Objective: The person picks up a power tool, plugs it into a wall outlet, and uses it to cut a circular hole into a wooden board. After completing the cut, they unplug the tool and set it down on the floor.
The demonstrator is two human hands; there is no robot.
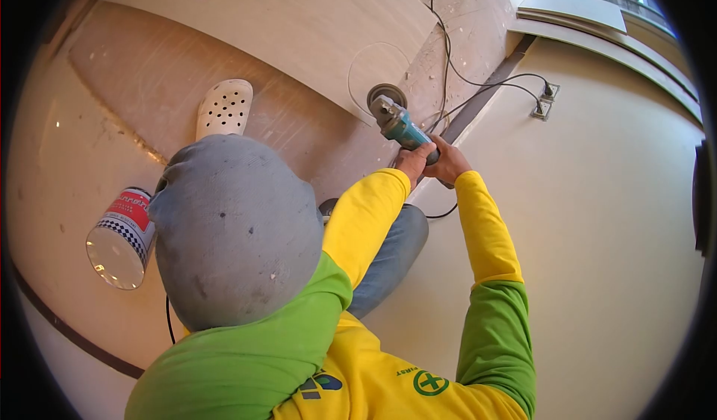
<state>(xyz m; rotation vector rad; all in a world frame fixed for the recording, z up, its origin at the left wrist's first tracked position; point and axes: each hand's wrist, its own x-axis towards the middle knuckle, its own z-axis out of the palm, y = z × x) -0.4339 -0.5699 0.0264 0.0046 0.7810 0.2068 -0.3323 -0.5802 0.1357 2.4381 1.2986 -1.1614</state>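
An angle grinder [407,126] with a teal body and grey head is held out in front of me. My left hand [412,162] wraps its rear body, and my right hand [448,161] grips right beside it at the back end. The grinder's round disc [387,94] overlaps the edge of a large pale board or slab [299,43]. A thin curved line, like part of a circle, runs over the slab around the disc. The slab also has a rectangular cutout at its far left.
Black cables [448,61] cross the dusty, debris-strewn floor to wall sockets [547,103] on the right. A tin with a red and checkered label [127,233] stands at left. My bent knee [235,233] and white clog [224,106] are close by. Panels [575,9] lean at upper right.
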